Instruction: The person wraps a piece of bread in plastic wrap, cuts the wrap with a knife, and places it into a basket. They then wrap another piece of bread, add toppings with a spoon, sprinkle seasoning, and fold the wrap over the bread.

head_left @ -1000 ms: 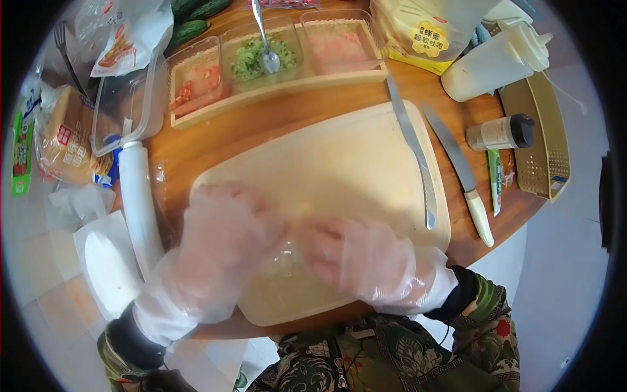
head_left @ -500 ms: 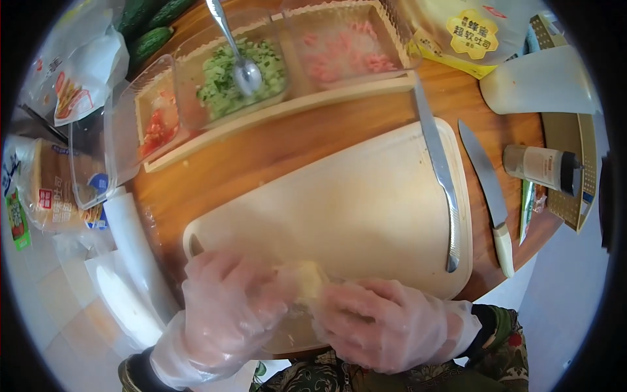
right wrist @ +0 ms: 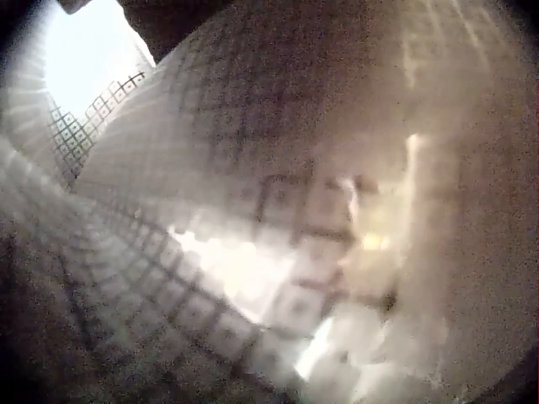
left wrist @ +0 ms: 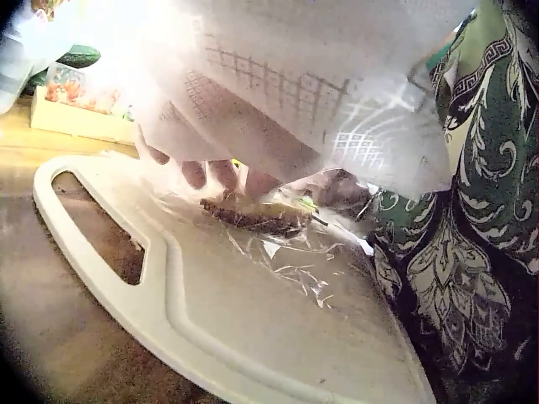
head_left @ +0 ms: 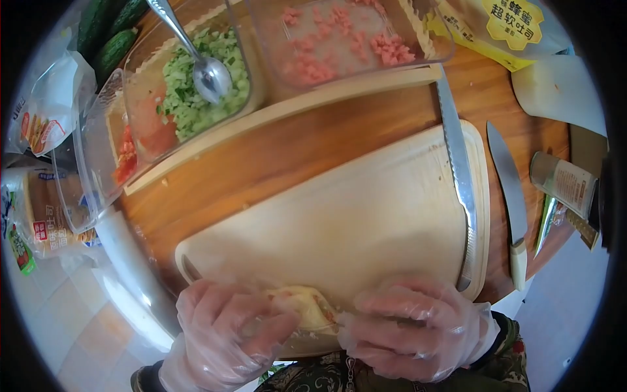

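Observation:
A pale yellow piece of filled bread (head_left: 308,308), with reddish bits at its edge, lies on clear plastic wrap (left wrist: 312,269) at the near edge of the cutting board (head_left: 339,222). Both hands wear thin clear gloves. My left hand (head_left: 228,330) pinches the bread's left end between thumb and curled fingers. In the left wrist view a browned edge of the bread (left wrist: 257,220) shows beneath those fingers. At the other end my right hand (head_left: 418,326) has its fingers bent, tips pinching at the wrap beside the bread. Glove plastic covers most of the right wrist view.
A serrated knife (head_left: 460,183) lies across the board's right side, another knife (head_left: 509,189) beyond it. Behind stand tubs of chopped cucumber (head_left: 186,72), pink cubes (head_left: 392,49) and red pieces (head_left: 125,157) with a spoon (head_left: 210,78). Bagged bread (head_left: 49,209) sits left, a shaker (head_left: 563,179) right.
The head view has tilted and come closer to the board. The right hand has shifted slightly right, away from the left hand, and more of the bread now shows between them.

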`<state>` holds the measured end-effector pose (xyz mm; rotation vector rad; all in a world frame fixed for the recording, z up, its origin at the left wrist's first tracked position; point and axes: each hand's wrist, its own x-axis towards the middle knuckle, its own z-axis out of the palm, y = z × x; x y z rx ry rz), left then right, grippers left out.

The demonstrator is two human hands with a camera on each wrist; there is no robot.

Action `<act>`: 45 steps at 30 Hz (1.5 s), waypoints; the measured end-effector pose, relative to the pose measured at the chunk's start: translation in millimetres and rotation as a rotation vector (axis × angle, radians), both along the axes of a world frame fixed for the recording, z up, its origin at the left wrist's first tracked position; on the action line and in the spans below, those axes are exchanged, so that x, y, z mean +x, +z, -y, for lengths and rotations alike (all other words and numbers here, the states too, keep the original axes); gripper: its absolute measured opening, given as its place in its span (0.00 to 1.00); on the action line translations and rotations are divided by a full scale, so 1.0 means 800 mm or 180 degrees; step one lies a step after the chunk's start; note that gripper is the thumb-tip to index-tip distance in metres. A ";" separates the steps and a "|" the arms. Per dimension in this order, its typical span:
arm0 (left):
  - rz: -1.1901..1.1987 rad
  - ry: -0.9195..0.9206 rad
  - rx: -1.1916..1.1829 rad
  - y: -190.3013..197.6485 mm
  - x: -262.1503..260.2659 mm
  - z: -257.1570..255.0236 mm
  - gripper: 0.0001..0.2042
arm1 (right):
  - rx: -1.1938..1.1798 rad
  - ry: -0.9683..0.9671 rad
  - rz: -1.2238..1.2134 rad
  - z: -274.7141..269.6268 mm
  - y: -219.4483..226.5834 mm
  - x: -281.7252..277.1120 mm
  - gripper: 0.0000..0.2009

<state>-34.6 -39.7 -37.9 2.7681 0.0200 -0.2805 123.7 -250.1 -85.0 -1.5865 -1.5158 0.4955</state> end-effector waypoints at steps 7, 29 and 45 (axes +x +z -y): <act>0.0429 0.0135 0.0117 -0.007 -0.004 0.006 0.10 | 0.0032 -0.0459 0.0476 0.013 -0.004 -0.011 0.08; 0.0538 -0.0177 0.0219 -0.009 0.001 0.001 0.08 | -0.0180 -0.0545 0.1316 0.018 0.006 -0.050 0.21; 0.0607 -0.0093 -0.0464 -0.033 -0.006 -0.023 0.05 | -0.0247 -0.1176 0.0662 0.047 0.032 -0.082 0.07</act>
